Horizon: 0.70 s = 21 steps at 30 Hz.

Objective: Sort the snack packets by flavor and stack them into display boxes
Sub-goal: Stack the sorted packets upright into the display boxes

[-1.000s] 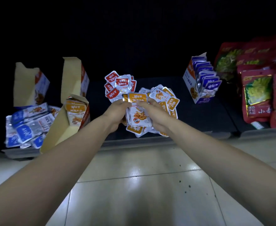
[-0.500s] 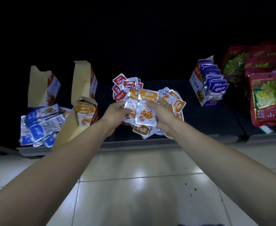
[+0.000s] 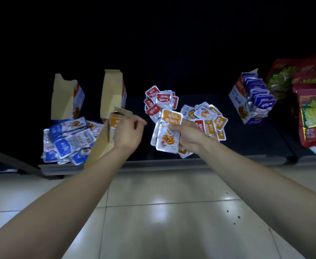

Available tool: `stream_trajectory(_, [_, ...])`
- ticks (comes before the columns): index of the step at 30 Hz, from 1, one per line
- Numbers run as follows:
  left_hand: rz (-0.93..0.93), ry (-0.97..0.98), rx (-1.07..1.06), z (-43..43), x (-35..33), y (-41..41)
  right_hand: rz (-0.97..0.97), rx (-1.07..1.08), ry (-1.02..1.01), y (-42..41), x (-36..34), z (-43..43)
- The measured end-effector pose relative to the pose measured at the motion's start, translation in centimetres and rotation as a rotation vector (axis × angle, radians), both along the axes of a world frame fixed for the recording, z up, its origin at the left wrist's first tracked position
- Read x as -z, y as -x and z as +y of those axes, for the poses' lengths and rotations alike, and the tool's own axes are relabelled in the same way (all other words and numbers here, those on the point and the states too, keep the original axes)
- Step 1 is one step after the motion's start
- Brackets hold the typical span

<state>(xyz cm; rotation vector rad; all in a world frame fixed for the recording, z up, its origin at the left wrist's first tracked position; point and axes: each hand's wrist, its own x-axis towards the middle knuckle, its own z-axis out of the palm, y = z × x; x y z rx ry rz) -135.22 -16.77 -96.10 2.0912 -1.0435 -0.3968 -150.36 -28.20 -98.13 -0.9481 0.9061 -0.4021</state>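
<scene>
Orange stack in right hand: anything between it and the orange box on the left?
Only the left hand: it hovers at the open end of the orange display box, directly between that box and the orange packets held by the right hand. Nothing else visible in that gap.

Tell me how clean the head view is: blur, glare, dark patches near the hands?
Head view: left hand blurred at the fingertips; right hand and its silver orange-labelled snack packets sharp; above the dark shelf all is black; glossy pale floor tiles carry glare.
</scene>
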Motion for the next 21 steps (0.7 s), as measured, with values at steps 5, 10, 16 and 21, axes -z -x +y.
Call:
stream_trajectory(5, [-0.273,-0.195,-0.236,4.3,0.9,-6.2,-0.226,0.044,-0.058,-4.8,-2.1,2.4])
stream_trajectory(10, [-0.191,-0.398,-0.076,6.9,3.0,-8.0,-0.251,0.032,0.026,-10.1,-2.4,5.9])
stream_trajectory(16, [-0.068,-0.306,-0.076,8.0,3.1,-7.8,-0.023,0.032,0.383,-12.4,-0.5,8.7])
stream_trajectory(21, [0.058,-0.310,-0.073,8.9,2.8,-7.4,0.298,-0.051,0.630,-12.0,0.9,8.8])
